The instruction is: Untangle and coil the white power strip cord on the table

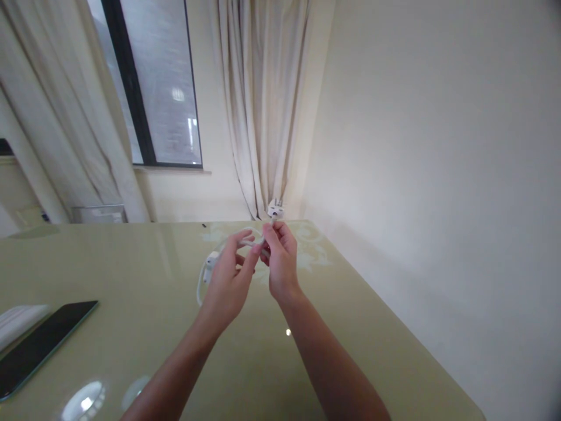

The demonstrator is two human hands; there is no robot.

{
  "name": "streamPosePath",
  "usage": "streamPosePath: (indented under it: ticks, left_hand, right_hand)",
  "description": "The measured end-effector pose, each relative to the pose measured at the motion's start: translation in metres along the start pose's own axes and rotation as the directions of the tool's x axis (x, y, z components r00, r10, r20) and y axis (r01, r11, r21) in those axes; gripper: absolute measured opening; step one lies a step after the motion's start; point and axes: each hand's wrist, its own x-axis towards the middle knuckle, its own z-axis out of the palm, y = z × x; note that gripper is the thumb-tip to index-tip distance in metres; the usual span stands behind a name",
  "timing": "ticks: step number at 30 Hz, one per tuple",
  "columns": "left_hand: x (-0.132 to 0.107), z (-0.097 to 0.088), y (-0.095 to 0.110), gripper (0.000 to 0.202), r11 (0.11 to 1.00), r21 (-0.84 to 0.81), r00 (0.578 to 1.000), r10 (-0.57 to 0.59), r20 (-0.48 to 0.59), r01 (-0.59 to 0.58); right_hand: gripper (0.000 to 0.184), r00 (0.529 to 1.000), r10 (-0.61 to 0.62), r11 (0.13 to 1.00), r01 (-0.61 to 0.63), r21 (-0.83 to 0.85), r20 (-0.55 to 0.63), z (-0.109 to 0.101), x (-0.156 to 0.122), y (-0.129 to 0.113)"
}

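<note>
A white power cable [258, 241] is held in both hands above the table. My right hand [281, 257] pinches it just below its white plug [275, 209], which points up and away with its pins showing. My left hand [231, 269] grips a looped stretch of the same cable between thumb and fingers, close to the right fingertips. To the left of that hand hangs a white connector block [211, 263], partly hidden behind it, and a loop of cable curves down beside the block.
The glossy greenish table [144, 280] reflects lights. On its left lie a dark flat tablet-like object [44, 345] and a white item [20, 321]. A tiny dark piece [204, 225] lies near the far edge. A wall [429, 175] borders the right side; curtains [263, 105] hang behind.
</note>
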Motion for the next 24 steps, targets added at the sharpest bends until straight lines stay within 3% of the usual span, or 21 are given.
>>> streamPosePath:
  ticks: [2, 4, 6, 9, 12, 14, 17, 20, 22, 24]
  left_hand:
    - [0.003, 0.001, -0.004, 0.054, 0.985, -0.174, 0.999, -0.019, -0.034, 0.013]
    - [0.005, -0.002, -0.006, 0.054, 0.979, -0.205, 0.999, 0.003, -0.053, -0.014]
    - [0.005, -0.008, -0.006, 0.047, 0.992, -0.105, 0.994, 0.053, -0.091, -0.063]
    - [0.004, -0.016, -0.006, 0.038, 0.974, 0.203, 0.976, 0.140, -0.165, -0.105]
    - [0.005, -0.021, -0.006, 0.034, 0.893, 0.428, 0.959, 0.229, -0.166, -0.139]
    - [0.007, -0.024, -0.006, 0.031, 0.867, 0.471, 0.957, 0.256, -0.137, -0.165]
    - [0.010, -0.026, -0.009, 0.031, 0.879, 0.445, 0.963, 0.244, -0.113, -0.171]
    - [0.011, -0.024, -0.009, 0.031, 0.917, 0.358, 0.970, 0.223, -0.097, -0.175]
    - [0.009, -0.021, -0.007, 0.030, 0.937, 0.299, 0.975, 0.211, -0.077, -0.179]
    - [0.007, -0.019, -0.005, 0.029, 0.948, 0.266, 0.977, 0.200, -0.070, -0.175]
  right_hand:
    - [0.041, 0.999, -0.028, 0.999, 0.029, 0.022, -0.022, -0.001, 0.002, 0.000]
    - [0.045, 1.000, -0.005, 0.999, 0.006, 0.033, -0.016, -0.002, 0.006, 0.001]
    - [0.048, 0.997, 0.074, 0.997, -0.074, -0.005, 0.036, -0.005, 0.010, 0.004]
    - [0.052, 0.978, 0.177, 0.981, -0.167, -0.096, 0.108, -0.007, 0.014, 0.012]
    - [0.050, 0.996, 0.062, 0.994, -0.056, -0.098, 0.062, -0.007, 0.014, 0.016]
    - [0.044, 0.995, -0.104, 0.989, 0.104, -0.106, 0.004, -0.007, 0.012, 0.011]
    - [0.039, 0.946, -0.307, 0.945, 0.289, -0.153, -0.108, -0.011, 0.013, -0.005]
    - [0.044, 0.928, -0.329, 0.933, 0.291, -0.212, -0.173, -0.021, 0.017, -0.021]
    - [0.048, 0.951, -0.286, 0.913, 0.233, -0.336, -0.118, -0.030, 0.021, -0.026]
    - [0.052, 0.962, -0.270, 0.811, 0.206, -0.548, -0.038, -0.037, 0.024, -0.025]
